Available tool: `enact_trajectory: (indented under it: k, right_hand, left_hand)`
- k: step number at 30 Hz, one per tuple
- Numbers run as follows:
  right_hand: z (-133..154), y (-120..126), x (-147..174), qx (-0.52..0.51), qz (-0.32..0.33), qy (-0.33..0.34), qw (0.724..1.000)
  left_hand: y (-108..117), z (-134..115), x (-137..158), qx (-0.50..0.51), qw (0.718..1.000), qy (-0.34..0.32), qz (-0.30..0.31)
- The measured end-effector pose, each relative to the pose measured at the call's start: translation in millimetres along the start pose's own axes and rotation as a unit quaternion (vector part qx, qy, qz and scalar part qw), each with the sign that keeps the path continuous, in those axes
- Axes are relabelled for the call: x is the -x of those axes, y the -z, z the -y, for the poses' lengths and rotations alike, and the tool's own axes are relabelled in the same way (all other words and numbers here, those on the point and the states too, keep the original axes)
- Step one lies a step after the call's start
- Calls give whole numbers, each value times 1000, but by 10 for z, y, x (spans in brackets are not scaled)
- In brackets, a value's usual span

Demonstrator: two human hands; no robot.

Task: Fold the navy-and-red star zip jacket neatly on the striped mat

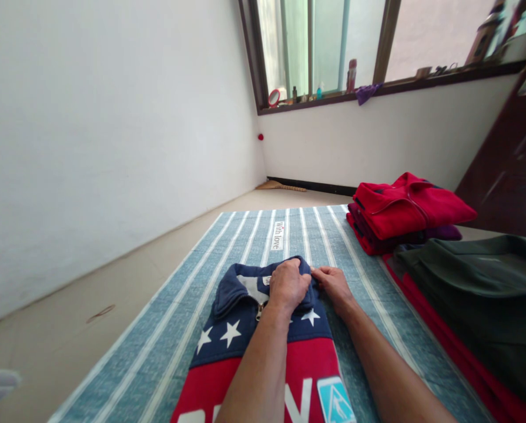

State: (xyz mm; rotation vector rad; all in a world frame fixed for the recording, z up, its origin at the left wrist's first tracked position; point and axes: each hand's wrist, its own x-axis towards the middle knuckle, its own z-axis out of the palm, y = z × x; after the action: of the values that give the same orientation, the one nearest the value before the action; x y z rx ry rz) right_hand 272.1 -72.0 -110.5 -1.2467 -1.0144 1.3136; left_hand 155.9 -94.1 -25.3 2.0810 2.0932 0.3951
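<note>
Head view: we see the left hand (288, 286) curled over the collar of a navy star-printed jacket (245, 329), fingers closed on the fabric. The right hand (335, 288) pinches the collar's right edge — both hold cloth. The jacket lies flat on a striped blue mat (178, 329) on the floor; a red folded stack (404, 211) sits well apart, right.

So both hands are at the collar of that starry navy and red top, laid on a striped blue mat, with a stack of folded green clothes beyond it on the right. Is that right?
Nearly. The head view shows both hands, left and right, at the collar of the starry top on the striped mat. But the folded stack beyond on the right is red, not green; the dark green garment lies nearer, spread flat.
</note>
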Motion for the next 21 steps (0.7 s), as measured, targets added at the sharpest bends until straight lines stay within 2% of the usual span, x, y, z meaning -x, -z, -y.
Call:
enact_trajectory:
  k: [21]
  right_hand:
    - [-10, 1, -5, 8, 1, -3, 1000]
  left_hand:
    - [-20, 12, -10, -2, 1000, -3, -1]
